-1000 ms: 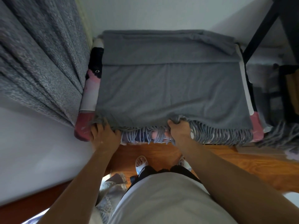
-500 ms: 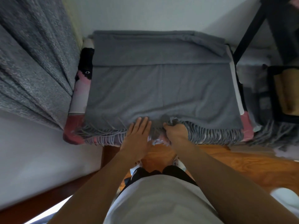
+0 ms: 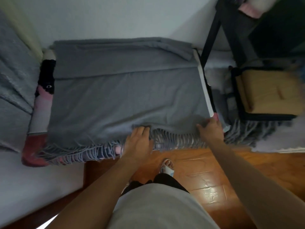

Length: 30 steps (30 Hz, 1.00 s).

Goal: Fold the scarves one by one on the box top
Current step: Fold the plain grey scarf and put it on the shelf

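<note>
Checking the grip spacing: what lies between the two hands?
In the head view, the grey scarf's fringed edge spans from left hand to right hand.

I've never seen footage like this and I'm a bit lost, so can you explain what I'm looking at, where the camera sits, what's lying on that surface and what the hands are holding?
There is no machine here. A person wears a wide-angle camera on the head, so the single view looks down past their chest and arms to the floor. The left hand and the right hand are bare. In front of them a grey scarf lies spread over a box top, whose patterned pink, black and white cover shows along the left edge. The scarf's fringe hangs over the near edge. The left hand curls its fingers on the near hem around the middle, and the right hand grips the near right corner, bunching the cloth. More fringed grey fabric hangs on the right, beside a dark frame with a tan cushion.
</note>
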Tool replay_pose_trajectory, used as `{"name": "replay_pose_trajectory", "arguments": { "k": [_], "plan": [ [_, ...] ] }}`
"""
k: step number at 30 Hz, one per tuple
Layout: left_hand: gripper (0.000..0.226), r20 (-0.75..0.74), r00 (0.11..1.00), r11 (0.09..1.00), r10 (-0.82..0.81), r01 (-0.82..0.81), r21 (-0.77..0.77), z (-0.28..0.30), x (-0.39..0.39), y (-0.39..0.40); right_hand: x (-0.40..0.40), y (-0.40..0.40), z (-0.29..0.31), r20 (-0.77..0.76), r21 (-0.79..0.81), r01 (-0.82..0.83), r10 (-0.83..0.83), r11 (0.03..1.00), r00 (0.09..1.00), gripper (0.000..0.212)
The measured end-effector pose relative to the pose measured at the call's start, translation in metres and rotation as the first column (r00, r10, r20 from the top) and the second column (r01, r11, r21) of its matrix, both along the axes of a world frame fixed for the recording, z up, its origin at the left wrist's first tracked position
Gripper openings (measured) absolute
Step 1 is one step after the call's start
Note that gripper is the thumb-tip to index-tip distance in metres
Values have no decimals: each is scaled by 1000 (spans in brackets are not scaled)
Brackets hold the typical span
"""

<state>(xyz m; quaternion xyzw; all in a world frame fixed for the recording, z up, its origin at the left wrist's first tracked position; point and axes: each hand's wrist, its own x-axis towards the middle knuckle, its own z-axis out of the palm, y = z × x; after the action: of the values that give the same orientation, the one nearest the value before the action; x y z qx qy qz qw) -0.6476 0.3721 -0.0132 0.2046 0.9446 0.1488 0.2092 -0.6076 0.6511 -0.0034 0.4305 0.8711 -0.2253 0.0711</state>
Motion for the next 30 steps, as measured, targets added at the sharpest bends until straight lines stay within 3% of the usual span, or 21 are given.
{"name": "replay_pose_trajectory", "arguments": {
  "k": [2, 6, 10, 13, 15, 19, 23, 26, 30],
  "plan": [
    [49, -4, 999, 996, 54, -54, -68, 2, -1, 12, 1, 15, -7, 41, -51, -16, 18, 999, 999, 64],
    [39, 30, 983, 964, 178, -169, -205, 8, -7, 39, 0, 36, -9, 70, -81, -93, 99, 992, 993, 30],
    [18, 94, 894, 898, 439, -433, -75, 2, -11, 58, 0, 47, -11, 79, -14, -188, 189, 982, 979, 37],
    [23, 124, 835, 841, 536, -541, 4, 0, -13, 59, 6, 56, -14, 47, -17, -237, 238, 971, 970, 53],
    [22, 157, 808, 817, 567, -576, 16, -2, -17, 57, 7, 60, -15, 65, -66, -225, 229, 972, 971, 52],
    [29, 255, 801, 824, 542, -566, 29, -24, -32, 39, -2, 68, -8, 106, -97, -204, 214, 974, 971, 40],
    [21, 345, 835, 864, 429, -491, 113, -21, -42, 33, -15, 86, 6, -32, 22, -195, 196, 981, 980, 32],
    [21, 308, 869, 885, 387, -444, 141, -18, -40, 37, -19, 94, 9, -82, -112, -89, 80, 990, 993, 31],
    [20, 326, 864, 895, 384, -435, 99, -16, -39, 39, -24, 89, 11, -268, -232, -25, -39, 972, 963, 17]
  ]
}}
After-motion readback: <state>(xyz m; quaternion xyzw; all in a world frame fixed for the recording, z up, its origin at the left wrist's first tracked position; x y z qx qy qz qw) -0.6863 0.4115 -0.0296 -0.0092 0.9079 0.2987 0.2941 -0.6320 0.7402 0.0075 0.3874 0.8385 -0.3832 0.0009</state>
